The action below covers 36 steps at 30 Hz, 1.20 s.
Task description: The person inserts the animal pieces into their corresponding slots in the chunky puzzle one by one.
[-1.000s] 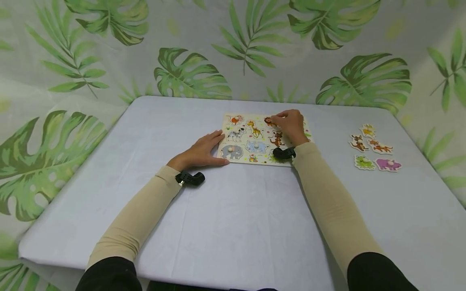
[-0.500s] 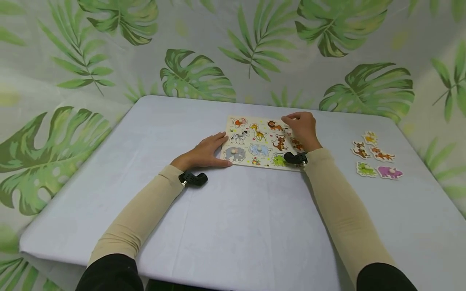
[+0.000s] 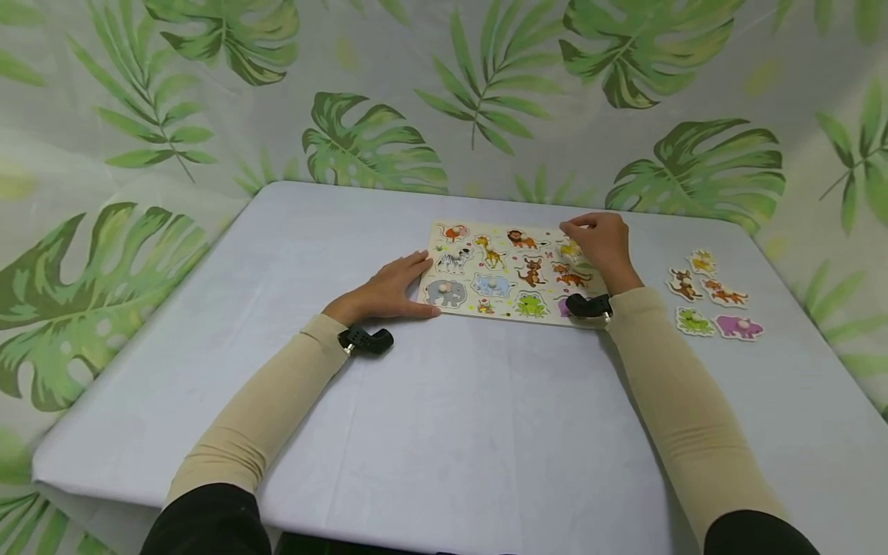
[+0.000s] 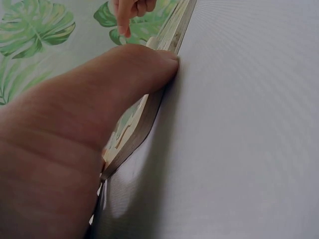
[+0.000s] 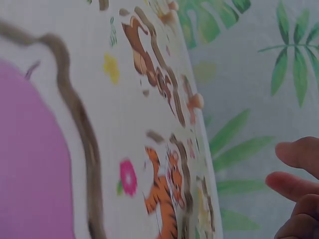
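My left hand (image 3: 385, 289) rests with fairly straight fingers at the left edge of a wooden animal peg puzzle board (image 3: 509, 306). In the left wrist view its thumb (image 4: 119, 69) lies along the board's near edge. My right hand (image 3: 602, 240) hovers over the board's upper right corner. In the right wrist view its thumb and index finger stand apart with nothing between them, the other fingers curled. A lion (image 3: 522, 239), a monkey (image 3: 454, 232), a giraffe (image 3: 490, 253), a zebra (image 3: 454, 262), an elephant (image 3: 445, 293) and a blue rhino (image 3: 493, 286) show on the board.
Loose puzzle pieces lie on the white table (image 3: 444, 432) right of the board: a kangaroo (image 3: 684, 285), a tiger (image 3: 724, 294), a frog (image 3: 694, 321), a purple hippo (image 3: 739, 327) and a small yellow animal (image 3: 703, 262). A leaf-patterned cloth (image 3: 479, 69) hangs behind.
My right hand has left the lion and moved right to the board's upper right corner, uncovering the lion, kangaroo and tiger pictures. The left hand stays at the board; the head view has shifted slightly.
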Motion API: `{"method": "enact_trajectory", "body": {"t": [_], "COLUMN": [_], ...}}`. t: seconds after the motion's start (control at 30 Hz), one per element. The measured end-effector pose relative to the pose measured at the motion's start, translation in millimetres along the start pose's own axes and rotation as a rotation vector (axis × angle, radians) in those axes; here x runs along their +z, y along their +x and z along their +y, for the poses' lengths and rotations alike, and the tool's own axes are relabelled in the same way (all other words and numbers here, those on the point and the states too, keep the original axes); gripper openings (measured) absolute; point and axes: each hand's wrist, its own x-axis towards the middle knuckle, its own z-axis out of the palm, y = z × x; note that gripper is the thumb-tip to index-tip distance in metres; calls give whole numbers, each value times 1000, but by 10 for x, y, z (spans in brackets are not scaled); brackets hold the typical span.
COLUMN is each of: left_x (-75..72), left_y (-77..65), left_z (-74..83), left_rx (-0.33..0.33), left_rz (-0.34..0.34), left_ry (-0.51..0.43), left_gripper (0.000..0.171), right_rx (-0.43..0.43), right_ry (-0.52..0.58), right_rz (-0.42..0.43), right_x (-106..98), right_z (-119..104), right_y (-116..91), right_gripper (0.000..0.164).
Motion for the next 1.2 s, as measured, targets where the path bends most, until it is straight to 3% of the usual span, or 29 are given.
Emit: {"method": "enact_trajectory", "body": {"t": [0.67,1.2], "left_x": [-3,12], "left_y": [-6,9], "left_z": [-14,44], "left_rx": [-6,-9], "left_rz": [3,-3], "left_ry": [19,12], "left_gripper": [102,99], "right_rx": [-75,-57], "right_ry": [-90,-100], "right_rz": [16,77], "right_x": [-469,-829], "right_z": [140,298], "right_y": [-168,-235], "right_gripper": [53,57]}}
